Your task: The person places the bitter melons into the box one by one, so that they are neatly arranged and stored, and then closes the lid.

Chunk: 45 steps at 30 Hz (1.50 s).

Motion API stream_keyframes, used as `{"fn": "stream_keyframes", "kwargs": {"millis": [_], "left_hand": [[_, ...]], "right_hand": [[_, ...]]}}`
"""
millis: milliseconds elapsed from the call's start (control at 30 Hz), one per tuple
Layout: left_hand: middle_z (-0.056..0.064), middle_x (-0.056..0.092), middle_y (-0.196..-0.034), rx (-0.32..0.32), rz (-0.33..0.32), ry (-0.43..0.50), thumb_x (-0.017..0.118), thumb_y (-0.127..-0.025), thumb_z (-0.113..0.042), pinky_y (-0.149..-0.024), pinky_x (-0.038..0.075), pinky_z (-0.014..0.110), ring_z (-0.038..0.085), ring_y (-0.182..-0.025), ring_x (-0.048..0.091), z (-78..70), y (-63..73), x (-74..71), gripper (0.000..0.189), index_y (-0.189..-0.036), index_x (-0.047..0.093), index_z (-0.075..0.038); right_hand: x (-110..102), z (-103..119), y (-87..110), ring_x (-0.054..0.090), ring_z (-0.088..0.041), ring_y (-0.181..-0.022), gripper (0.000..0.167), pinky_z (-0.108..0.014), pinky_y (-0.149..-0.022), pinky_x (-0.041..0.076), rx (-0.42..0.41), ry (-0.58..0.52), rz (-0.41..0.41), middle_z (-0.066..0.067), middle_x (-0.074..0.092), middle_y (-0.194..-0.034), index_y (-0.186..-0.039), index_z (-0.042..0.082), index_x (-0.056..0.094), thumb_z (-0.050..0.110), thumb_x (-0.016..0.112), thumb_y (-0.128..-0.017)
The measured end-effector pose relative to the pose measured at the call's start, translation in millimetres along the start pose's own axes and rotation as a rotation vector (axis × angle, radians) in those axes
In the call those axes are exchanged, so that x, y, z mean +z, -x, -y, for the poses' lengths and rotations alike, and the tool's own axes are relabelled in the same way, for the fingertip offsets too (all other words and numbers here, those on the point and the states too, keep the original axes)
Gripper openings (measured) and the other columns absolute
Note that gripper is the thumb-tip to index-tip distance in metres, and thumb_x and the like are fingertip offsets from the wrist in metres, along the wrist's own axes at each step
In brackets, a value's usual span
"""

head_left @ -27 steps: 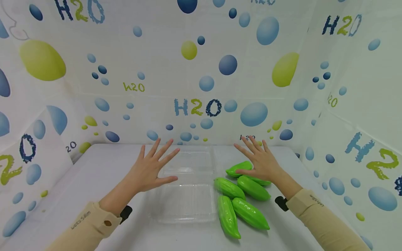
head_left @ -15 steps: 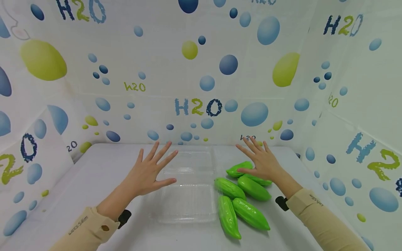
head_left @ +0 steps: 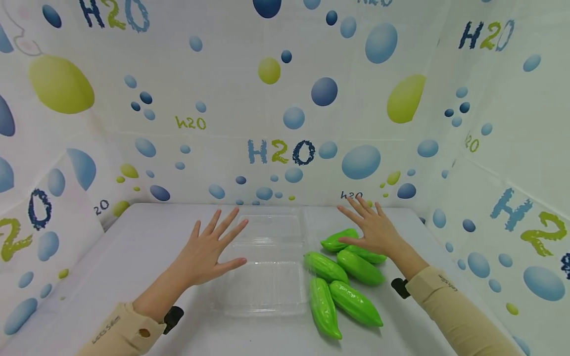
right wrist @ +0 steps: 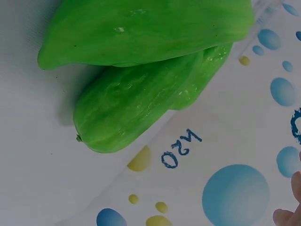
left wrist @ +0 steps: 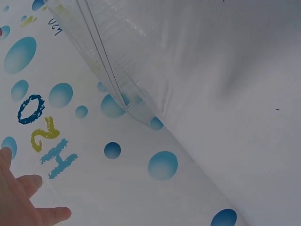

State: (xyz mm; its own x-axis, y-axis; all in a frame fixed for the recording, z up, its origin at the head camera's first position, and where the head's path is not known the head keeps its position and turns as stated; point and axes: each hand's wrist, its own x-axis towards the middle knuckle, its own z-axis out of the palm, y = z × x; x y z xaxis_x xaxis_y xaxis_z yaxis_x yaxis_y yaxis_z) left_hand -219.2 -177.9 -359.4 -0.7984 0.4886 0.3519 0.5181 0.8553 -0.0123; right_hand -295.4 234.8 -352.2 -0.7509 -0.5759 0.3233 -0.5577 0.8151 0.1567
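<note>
The fingers point(head_left: 233, 233) of the left hand point(head_left: 200, 257) are spread wide and free. The fingers of the right hand point(head_left: 376, 233) are spread wide and free too. The left hand is up by the left side of a clear box point(head_left: 267, 289), with its fingertips in front of the box's edge in the head view. The right hand is up by the back green fruits point(head_left: 358, 267), and its thumb crosses in front of one.

The box lies open on the table point(head_left: 156, 237), one half behind the other. Six green fruits lie in a bunch just right of the box. Two are at the front, two in the middle and two at the back. Some touch each other.

Both arms have tan sleeves point(head_left: 458, 306), and a black thing point(head_left: 173, 319) sits under each wrist. Around the table, the white walls point(head_left: 222, 64) have blue and green bubbles and "H2O" on them.
</note>
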Motion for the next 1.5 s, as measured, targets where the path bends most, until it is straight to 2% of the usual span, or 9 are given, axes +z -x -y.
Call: {"fn": "stream_keyframes", "kwargs": {"millis": [267,467,867,1133,1500], "left_hand": [[0.0,0.002,-0.154,-0.016,0.004,0.044,0.047,-0.084,-0.063,-0.094,0.016,0.072,0.04,-0.136,0.009,-1.8,7.8,4.6,0.079,-0.147,0.017,-0.027],[0.0,0.003,-0.154,-0.035,0.005,0.066,0.047,-0.085,-0.062,-0.093,0.02,0.071,0.041,-0.135,0.013,-1.8,12.1,9.4,0.078,-0.148,0.014,-0.03],[-0.001,0.002,-0.154,-0.076,0.021,0.141,0.048,-0.086,-0.059,-0.094,0.019,0.071,0.041,-0.135,0.013,-5.8,18.6,15.4,0.075,-0.147,0.017,-0.028],[0.002,0.006,-0.154,-0.091,0.008,0.149,0.048,-0.085,-0.059,-0.093,0.02,0.071,0.041,-0.135,0.015,-7.1,24.2,21.0,0.075,-0.147,0.018,-0.029],[-0.002,0.002,-0.154,-0.109,0.013,0.176,0.049,-0.085,-0.059,-0.093,0.019,0.071,0.041,-0.135,0.013,-8.9,30.2,26.0,0.075,-0.147,0.02,-0.028]], "right_hand": [[6,-2,1.2,0.019,-0.034,-0.135,0.081,-0.063,-0.103,0.012,0.027,-0.042,0.036,-0.013,0.025,-0.148,-0.145,0.022,0.029,0.065,0.052,-0.08],[10,-3,0.3,0.02,-0.034,-0.135,0.079,-0.063,-0.103,0.013,0.024,-0.062,0.04,-0.015,0.025,-0.147,-0.144,0.022,0.03,0.064,0.051,-0.081],[16,-4,0.6,0.021,-0.036,-0.134,0.078,-0.063,-0.102,0.016,0.02,-0.081,0.05,-0.015,0.027,-0.147,-0.143,0.019,0.033,0.061,0.055,-0.08],[23,-5,1.1,0.023,-0.035,-0.134,0.076,-0.062,-0.102,0.016,0.024,-0.103,0.033,-0.014,0.028,-0.147,-0.142,0.019,0.035,0.058,0.057,-0.081],[27,-5,0.9,0.023,-0.035,-0.134,0.075,-0.061,-0.103,0.015,0.05,-0.14,0.046,-0.014,0.028,-0.146,-0.142,0.018,0.036,0.056,0.058,-0.081]]}}
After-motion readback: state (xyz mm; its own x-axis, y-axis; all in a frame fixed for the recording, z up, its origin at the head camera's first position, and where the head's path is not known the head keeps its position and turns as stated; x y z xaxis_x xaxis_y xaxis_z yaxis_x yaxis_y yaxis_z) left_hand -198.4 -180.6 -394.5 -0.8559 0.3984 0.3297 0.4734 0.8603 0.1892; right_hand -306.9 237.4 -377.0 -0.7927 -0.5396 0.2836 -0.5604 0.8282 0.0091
